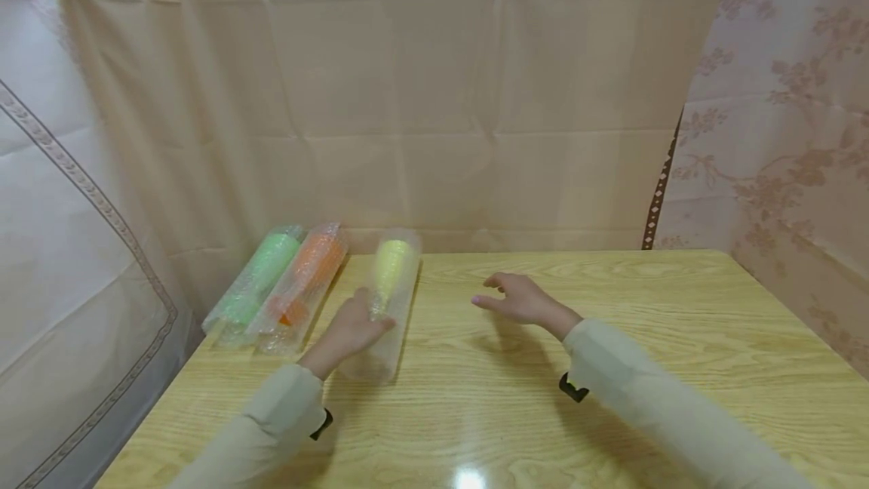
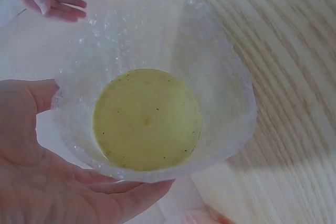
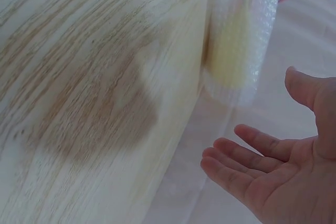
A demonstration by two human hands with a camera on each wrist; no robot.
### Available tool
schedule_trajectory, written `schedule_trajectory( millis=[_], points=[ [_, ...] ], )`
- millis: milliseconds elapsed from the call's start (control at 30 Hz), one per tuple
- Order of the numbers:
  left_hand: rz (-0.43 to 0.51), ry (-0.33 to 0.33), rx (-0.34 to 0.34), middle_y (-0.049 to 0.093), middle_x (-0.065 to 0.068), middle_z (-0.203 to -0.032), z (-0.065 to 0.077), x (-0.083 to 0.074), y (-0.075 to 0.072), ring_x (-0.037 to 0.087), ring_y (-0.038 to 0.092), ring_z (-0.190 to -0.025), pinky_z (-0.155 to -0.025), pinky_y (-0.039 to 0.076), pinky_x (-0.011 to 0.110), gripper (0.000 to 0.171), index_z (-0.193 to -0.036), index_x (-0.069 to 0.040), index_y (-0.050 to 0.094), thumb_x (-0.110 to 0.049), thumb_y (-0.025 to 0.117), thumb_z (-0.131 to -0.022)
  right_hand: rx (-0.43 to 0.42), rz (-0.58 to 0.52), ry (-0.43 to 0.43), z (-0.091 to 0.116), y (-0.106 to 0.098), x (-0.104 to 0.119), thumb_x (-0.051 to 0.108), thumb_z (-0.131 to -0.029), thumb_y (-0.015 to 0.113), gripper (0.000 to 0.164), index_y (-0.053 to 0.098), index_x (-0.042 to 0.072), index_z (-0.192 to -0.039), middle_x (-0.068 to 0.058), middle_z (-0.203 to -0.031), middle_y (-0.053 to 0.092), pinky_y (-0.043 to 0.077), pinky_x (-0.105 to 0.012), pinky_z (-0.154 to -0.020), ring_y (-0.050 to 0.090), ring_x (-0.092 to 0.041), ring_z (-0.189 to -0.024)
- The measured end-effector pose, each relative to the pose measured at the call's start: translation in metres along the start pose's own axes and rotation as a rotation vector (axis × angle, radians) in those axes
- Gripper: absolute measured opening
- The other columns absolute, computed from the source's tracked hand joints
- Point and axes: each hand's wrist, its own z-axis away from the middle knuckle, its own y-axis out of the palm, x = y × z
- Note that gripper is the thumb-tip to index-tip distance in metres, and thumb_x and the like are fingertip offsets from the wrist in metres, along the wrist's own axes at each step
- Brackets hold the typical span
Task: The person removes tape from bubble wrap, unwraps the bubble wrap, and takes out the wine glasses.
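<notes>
A yellow stemmed glass (image 1: 391, 266) lies inside a clear bubble-wrap sleeve (image 1: 385, 357), its bowl toward the back of the table. Thumb on one side and fingers on the other, my left hand (image 1: 353, 327) grips the sleeve around the stem. In the left wrist view, the glass's round foot (image 2: 147, 121) shows through the sleeve's near opening. To the right, my right hand (image 1: 519, 299) hovers over the table, fingers spread and slightly bent, holding nothing. The right wrist view shows its palm beside the wrapped glass, apart from it.
Left of the yellow glass lie two more bubble-wrapped items, a green one (image 1: 265, 270) and an orange one (image 1: 308, 278), side by side at the table's left edge. The wood-grain table (image 1: 611, 285) ends against a beige curtain (image 1: 441, 96); patterned cloth (image 1: 801, 96) hangs at the right.
</notes>
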Motion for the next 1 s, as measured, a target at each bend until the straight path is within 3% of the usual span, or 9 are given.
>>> schedule_trajectory(
  millis=[400,1000],
  points=[
    [0.095,-0.037,0.081,0.036,0.033,-0.147,0.009,-0.015,0.010,0.048,0.038,-0.134,-0.108,0.035,0.058,0.083,-0.148,0.009,0.018,-0.033,0.060,-0.090,0.016,-0.020,0.002,0.000,0.004,0.010,0.040,-0.096,0.053,0.057,0.049,-0.004,-0.132,-0.023,-0.137,0.053,0.045,-0.052,-0.102,0.052,-0.041,-0.124],
    [0.180,-0.050,0.118,0.045,0.037,-0.137,0.015,-0.028,0.026,0.051,0.047,-0.125,-0.100,0.042,0.060,0.082,-0.145,0.007,0.024,-0.039,0.061,-0.089,0.019,-0.026,0.011,-0.005,0.015,0.012,0.040,-0.095,0.054,0.053,0.053,-0.003,-0.128,-0.022,-0.134,0.056,0.046,-0.051,-0.101,0.054,-0.039,-0.122]
  ],
)
